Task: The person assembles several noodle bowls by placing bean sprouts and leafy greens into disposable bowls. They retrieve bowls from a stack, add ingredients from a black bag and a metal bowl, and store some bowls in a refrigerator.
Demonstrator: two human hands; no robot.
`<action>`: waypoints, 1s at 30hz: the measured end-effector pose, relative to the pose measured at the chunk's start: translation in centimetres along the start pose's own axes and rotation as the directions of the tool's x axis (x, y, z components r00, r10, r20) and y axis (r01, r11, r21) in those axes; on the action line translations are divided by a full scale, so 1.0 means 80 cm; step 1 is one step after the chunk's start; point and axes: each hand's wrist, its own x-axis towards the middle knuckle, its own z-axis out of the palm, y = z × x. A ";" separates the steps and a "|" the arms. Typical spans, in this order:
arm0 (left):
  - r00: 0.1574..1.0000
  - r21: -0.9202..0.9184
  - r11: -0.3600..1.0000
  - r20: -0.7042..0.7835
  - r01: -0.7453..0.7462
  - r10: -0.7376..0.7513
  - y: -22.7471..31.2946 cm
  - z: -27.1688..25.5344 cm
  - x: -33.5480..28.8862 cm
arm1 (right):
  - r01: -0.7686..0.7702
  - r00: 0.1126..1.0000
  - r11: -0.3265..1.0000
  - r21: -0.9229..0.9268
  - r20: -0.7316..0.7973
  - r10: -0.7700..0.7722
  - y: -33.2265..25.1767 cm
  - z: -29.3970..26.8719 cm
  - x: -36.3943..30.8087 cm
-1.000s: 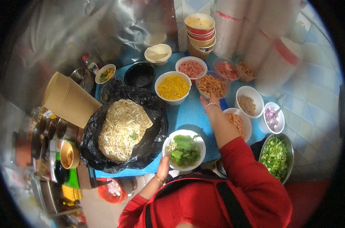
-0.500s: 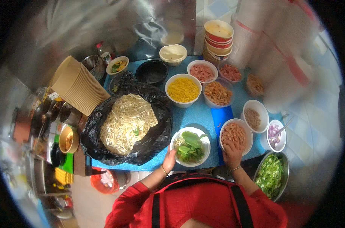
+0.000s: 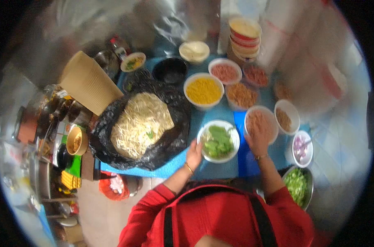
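Note:
My left hand grips the left rim of a white bowl holding green leaves with some pale sprouts beneath. My right hand reaches into a clear-sided tub of pinkish-brown strips; its fingers are smeared and partly sunk among them. Left of the bowl, a black plastic bag lies open around a heap of bean sprouts. Behind my hands stand tubs of yellow corn, orange-brown pieces and pink chopped meat.
Nested brown paper tubs lean at the left. Stacked red-and-tan tubs rise at the back. To the right are chopped purple onion with a spoon and a metal bowl of cut greens. A red bag hangs below the table's left front.
The view has shifted. My left hand has carried the bowl of greens rightward and away from me. My right hand is further into the tub of strips.

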 end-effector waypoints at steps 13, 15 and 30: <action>0.924 -0.291 0.889 0.252 0.355 -0.286 0.024 -0.012 -0.025 | 0.086 0.799 0.985 0.152 0.580 -0.159 -0.089 0.068 0.009; 0.923 -0.242 0.904 0.249 0.353 -0.293 0.025 -0.019 -0.032 | 0.118 0.828 0.978 0.171 0.527 -0.192 -0.093 0.066 0.013; 0.757 0.323 0.775 -0.211 -0.544 0.619 0.183 -0.214 -0.155 | -0.009 0.940 0.904 0.427 0.312 -0.138 -0.096 0.107 0.195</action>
